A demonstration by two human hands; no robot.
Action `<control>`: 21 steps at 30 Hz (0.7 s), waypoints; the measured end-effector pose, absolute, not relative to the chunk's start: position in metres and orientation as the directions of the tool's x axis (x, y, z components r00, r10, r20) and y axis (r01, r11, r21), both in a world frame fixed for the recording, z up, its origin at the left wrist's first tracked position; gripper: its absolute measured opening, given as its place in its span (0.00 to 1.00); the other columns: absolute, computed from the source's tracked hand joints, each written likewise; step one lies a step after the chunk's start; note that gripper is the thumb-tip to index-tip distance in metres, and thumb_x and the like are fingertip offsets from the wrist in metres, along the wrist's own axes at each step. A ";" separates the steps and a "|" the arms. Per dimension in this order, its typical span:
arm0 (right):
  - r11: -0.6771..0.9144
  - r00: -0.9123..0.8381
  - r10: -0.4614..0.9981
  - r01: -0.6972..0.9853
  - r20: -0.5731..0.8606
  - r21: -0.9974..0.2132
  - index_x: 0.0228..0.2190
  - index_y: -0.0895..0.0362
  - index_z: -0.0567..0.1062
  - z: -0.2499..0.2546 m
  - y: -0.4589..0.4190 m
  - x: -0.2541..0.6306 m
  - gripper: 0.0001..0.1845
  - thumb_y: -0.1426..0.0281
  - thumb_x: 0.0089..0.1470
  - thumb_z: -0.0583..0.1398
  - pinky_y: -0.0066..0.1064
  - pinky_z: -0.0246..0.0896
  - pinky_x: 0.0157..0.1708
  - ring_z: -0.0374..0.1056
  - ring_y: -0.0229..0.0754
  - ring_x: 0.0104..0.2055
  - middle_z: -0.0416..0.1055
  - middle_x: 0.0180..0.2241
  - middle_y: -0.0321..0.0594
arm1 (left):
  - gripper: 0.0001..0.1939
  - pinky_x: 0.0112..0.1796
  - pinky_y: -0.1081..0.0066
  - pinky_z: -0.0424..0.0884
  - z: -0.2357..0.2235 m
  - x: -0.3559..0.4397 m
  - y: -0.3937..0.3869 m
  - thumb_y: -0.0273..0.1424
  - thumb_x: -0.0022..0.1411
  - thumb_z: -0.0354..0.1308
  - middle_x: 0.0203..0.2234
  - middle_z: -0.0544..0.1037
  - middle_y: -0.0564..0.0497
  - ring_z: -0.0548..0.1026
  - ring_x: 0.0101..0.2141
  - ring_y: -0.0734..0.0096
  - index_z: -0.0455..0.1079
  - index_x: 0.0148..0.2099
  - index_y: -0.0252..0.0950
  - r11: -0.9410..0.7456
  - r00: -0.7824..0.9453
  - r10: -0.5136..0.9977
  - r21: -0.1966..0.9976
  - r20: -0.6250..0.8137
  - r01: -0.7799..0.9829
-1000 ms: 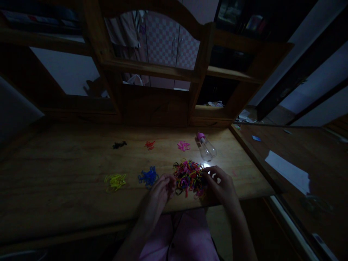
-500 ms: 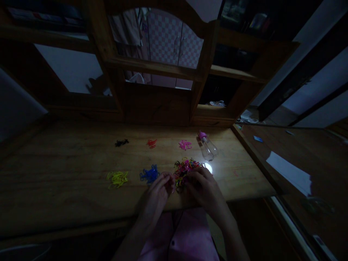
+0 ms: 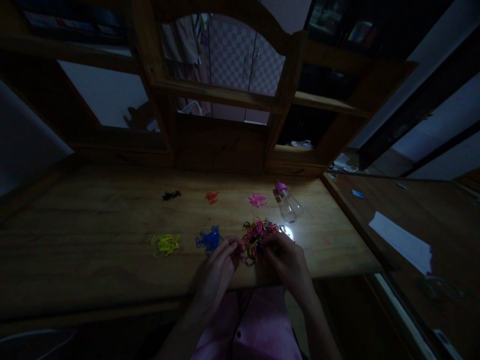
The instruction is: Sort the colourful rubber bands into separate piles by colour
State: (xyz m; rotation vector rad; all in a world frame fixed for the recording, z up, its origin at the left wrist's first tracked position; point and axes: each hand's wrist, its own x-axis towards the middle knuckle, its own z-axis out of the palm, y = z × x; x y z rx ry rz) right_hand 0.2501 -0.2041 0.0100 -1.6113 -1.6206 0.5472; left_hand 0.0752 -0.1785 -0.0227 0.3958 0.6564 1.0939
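Note:
A mixed pile of coloured rubber bands [image 3: 258, 232] lies near the table's front edge. My right hand [image 3: 287, 257] reaches into its right side, thumb and fingertips pinched together among the bands; what they grip is too dark to make out. Curled at the pile's left edge is my left hand [image 3: 223, 260], its fingers closed and their contents hidden. Just beyond that hand lies a heap of blue bands [image 3: 209, 239], with yellow bands [image 3: 167, 245] farther left. Behind them are small heaps of black bands [image 3: 171, 195], red bands [image 3: 212, 197] and pink bands [image 3: 257, 200].
A clear bottle with a pink cap [image 3: 290, 206] lies behind the pile on the right. A bright light spot shows beside my right hand. The wooden shelf unit [image 3: 221, 142] rises along the table's back. White paper [image 3: 401, 240] rests on the surface to the right.
The whole view has shifted slightly, moving the table's contents a little to the right. My right fingertips have shifted slightly within the mixed pile; my left hand stays curled beside it.

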 end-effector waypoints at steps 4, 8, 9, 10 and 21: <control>0.058 0.197 0.963 0.516 0.184 -0.854 0.33 0.55 0.76 0.014 -0.205 0.253 0.04 0.69 0.56 0.62 0.28 0.63 0.32 0.70 0.40 0.32 0.75 0.31 0.36 | 0.05 0.40 0.73 0.70 -0.023 0.075 -0.180 0.28 0.58 0.61 0.34 0.76 0.49 0.74 0.36 0.73 0.74 0.38 0.33 0.415 0.301 0.910 0.602 -0.286 -0.682; 0.053 0.250 0.954 0.395 0.163 -0.917 0.34 0.56 0.77 0.013 -0.201 0.256 0.07 0.66 0.55 0.63 0.29 0.66 0.35 0.72 0.42 0.35 0.76 0.34 0.39 | 0.05 0.41 0.73 0.70 -0.023 0.075 -0.181 0.27 0.59 0.61 0.34 0.76 0.49 0.74 0.36 0.73 0.75 0.39 0.33 0.418 0.315 0.908 0.584 -0.275 -0.696; 0.046 0.261 0.955 0.346 0.144 -0.937 0.34 0.56 0.77 0.013 -0.200 0.257 0.08 0.65 0.54 0.64 0.30 0.67 0.35 0.73 0.42 0.36 0.76 0.34 0.40 | 0.05 0.41 0.73 0.70 -0.023 0.075 -0.181 0.27 0.59 0.61 0.34 0.77 0.49 0.75 0.36 0.73 0.75 0.39 0.33 0.417 0.314 0.909 0.581 -0.275 -0.699; 0.036 0.270 0.956 0.293 0.118 -0.956 0.35 0.56 0.77 0.012 -0.200 0.257 0.09 0.64 0.54 0.64 0.30 0.68 0.36 0.73 0.43 0.37 0.76 0.35 0.40 | 0.05 0.41 0.73 0.70 -0.023 0.075 -0.181 0.27 0.59 0.61 0.34 0.77 0.49 0.75 0.36 0.72 0.75 0.39 0.33 0.416 0.312 0.909 0.582 -0.275 -0.699; -0.008 0.276 0.961 0.038 0.002 -0.999 0.39 0.56 0.78 0.017 -0.199 0.259 0.13 0.64 0.52 0.67 0.28 0.68 0.33 0.74 0.44 0.38 0.77 0.40 0.42 | 0.21 0.59 0.58 0.59 -0.020 0.072 -0.169 0.36 0.68 0.48 0.49 0.76 0.36 0.71 0.53 0.55 0.74 0.49 0.25 0.480 0.454 0.874 0.451 -0.173 -0.753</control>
